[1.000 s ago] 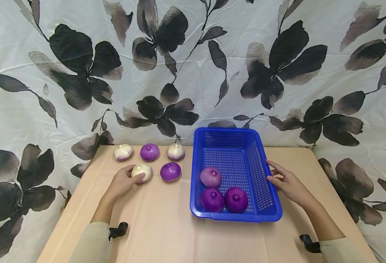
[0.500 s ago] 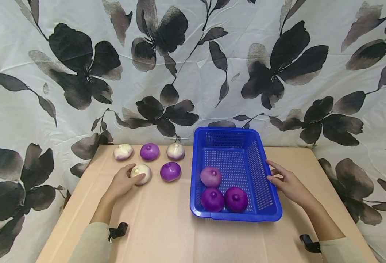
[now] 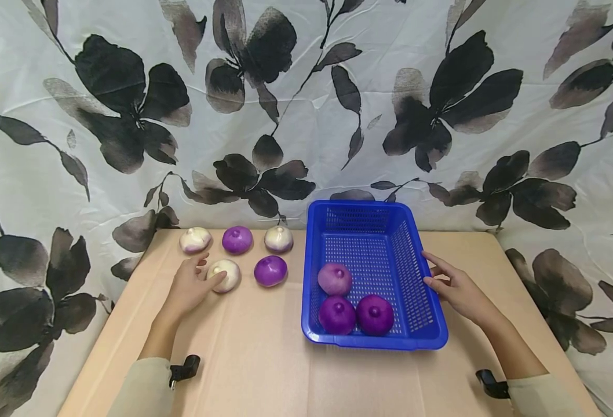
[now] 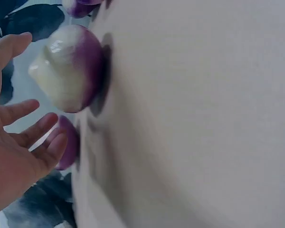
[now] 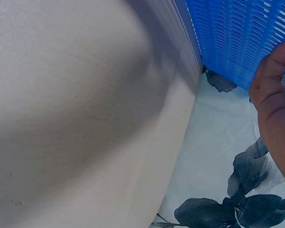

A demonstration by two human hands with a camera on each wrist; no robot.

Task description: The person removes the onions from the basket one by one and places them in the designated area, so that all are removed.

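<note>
A white-and-purple onion sits on the table at the front left of a group of onions. My left hand is beside it with fingers spread; in the left wrist view a gap shows between the fingertips and the onion. At the right, my right hand holds the side rim of a blue plastic basket, thumb and forefinger at the edge. Inside the basket's near left part lie a pale purple onion and two darker purple onions.
Behind the near onion stand a white onion, a purple onion and another white onion. One more purple onion is to its right. A floral cloth hangs behind the wooden table.
My left hand has loosened from the near white onion and drawn slightly left, its fingers spreading. The onion has shifted slightly left. My right hand stays at the basket rim.
</note>
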